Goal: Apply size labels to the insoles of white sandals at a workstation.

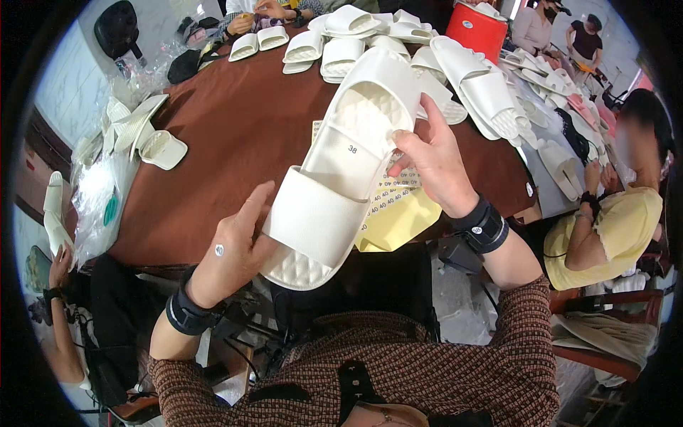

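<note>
The person holds one white rubber slide slipper with a broad strap (341,171) above the edge of the round brown table (235,135), w/ both hands. The slipper is tilted, its heel end up and away from the person, its toe end low and near the body; the quilted inner sole faces the camera.

The left hand (238,249) is at the toe end. It is about half open: the thumb lies on top of the strap's left edge, and the palm is against the side of the sole. The other fingers go under the slipper and are hidden, so I cannot tell how much they curl.

The right hand (434,167) is at the right side, near the middle of the slipper. It is closed loosely on the rim: thumb and forefinger pinch the edge beside the heel part, the other fingers are bent behind. Both wrists carry a black band.

Under the slipper, on the table edge, lie a yellow paper sheet (398,220) and a sheet of small size stickers (391,192), partly covered.

Further back on the table is a pile of same white slippers (398,43), and next to it a red round bucket (478,30). Other people sit around; at the right, a person in yellow shirt (626,228).
</note>
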`<control>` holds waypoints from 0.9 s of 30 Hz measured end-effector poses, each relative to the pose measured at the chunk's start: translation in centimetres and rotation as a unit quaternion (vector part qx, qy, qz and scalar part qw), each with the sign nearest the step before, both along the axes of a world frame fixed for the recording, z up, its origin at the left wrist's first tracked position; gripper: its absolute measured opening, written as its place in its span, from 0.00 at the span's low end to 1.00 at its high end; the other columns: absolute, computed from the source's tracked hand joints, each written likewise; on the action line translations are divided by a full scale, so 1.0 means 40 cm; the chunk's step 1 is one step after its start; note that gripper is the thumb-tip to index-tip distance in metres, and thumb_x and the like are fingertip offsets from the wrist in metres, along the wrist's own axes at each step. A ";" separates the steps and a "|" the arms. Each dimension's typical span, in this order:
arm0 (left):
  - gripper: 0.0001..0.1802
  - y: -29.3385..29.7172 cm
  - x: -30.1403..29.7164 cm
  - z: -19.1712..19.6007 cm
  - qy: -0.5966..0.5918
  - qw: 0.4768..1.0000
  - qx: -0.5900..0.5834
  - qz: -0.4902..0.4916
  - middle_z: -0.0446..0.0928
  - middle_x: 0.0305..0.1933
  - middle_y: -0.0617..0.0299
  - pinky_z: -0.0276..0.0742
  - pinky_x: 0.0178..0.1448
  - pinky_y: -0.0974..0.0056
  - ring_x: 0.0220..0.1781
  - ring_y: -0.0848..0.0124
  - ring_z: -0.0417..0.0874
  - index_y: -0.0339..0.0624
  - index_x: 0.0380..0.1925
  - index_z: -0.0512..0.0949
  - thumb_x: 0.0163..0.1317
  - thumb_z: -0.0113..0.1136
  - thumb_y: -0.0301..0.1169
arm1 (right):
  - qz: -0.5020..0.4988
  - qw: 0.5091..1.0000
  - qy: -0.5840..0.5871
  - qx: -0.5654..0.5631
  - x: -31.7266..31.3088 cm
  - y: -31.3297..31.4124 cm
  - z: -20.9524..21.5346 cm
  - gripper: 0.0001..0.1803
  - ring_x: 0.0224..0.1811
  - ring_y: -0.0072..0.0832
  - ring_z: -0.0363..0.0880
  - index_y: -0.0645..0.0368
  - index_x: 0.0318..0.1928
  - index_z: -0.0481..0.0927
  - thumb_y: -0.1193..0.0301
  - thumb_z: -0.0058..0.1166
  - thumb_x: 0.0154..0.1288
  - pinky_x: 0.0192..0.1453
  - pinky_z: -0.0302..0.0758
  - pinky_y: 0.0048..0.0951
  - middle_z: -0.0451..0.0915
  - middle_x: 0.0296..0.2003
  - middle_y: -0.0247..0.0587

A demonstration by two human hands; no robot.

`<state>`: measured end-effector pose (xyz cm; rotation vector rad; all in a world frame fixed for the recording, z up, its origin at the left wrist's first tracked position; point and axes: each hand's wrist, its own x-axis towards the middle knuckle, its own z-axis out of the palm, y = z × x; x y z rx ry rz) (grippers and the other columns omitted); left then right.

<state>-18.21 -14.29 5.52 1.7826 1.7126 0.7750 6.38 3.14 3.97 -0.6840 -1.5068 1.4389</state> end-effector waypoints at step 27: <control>0.17 0.019 -0.193 0.027 -0.227 0.971 -0.032 0.061 0.80 0.50 0.58 0.75 0.57 0.69 0.51 0.74 0.80 0.32 0.54 0.74 0.66 0.53 0.23 | 0.017 0.995 0.084 -0.049 0.063 0.127 -0.040 0.35 0.52 0.34 0.78 0.79 0.66 0.57 0.82 0.52 0.59 0.56 0.77 0.31 0.74 0.54 0.56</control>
